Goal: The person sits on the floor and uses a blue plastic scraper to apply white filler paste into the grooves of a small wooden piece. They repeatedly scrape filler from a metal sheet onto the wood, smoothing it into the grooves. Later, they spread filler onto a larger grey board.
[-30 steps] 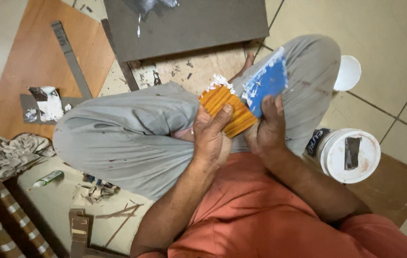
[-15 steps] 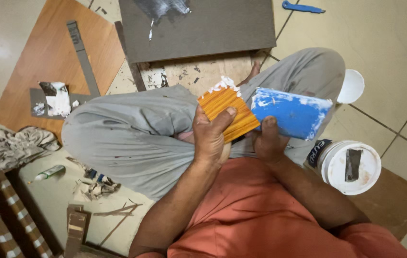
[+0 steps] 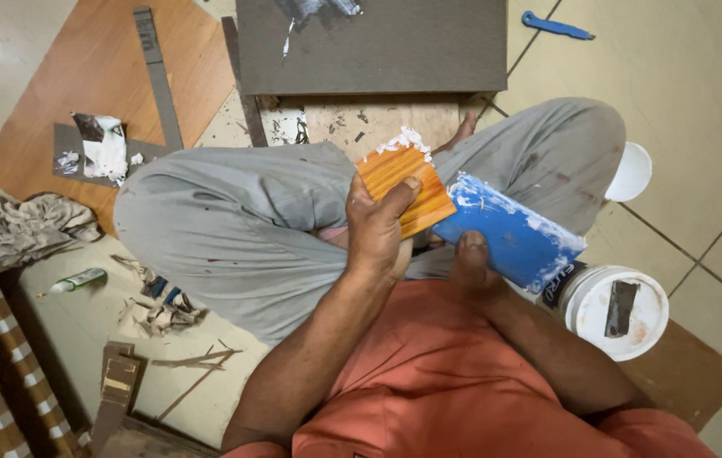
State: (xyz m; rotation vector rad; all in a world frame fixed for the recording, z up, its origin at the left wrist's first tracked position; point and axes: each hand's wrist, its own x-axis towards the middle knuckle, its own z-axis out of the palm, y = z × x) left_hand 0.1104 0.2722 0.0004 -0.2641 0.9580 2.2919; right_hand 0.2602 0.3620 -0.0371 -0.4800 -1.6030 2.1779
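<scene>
I sit cross-legged on the floor in grey trousers. My left hand [image 3: 380, 227] grips a small orange wood-grain piece [image 3: 403, 188] with white paste along its top edge. My right hand [image 3: 469, 265] holds a wide blue scraper [image 3: 509, 235] smeared with white paste, its blade touching the right edge of the orange piece and pointing down to the right, towards an open white tub [image 3: 618, 311] of paste by my right knee.
A dark grey board [image 3: 378, 47] lies ahead, and an orange-brown panel [image 3: 106, 85] with grey strips at the far left. A white lid [image 3: 630, 172], a small blue tool [image 3: 554, 25], crumpled cloth [image 3: 22, 222], a tube [image 3: 77, 280] and scraps lie on the tiled floor.
The blue scraper has swung from upright beside the orange piece down to the right, towards the tub. My left hand keeps the orange piece in place.
</scene>
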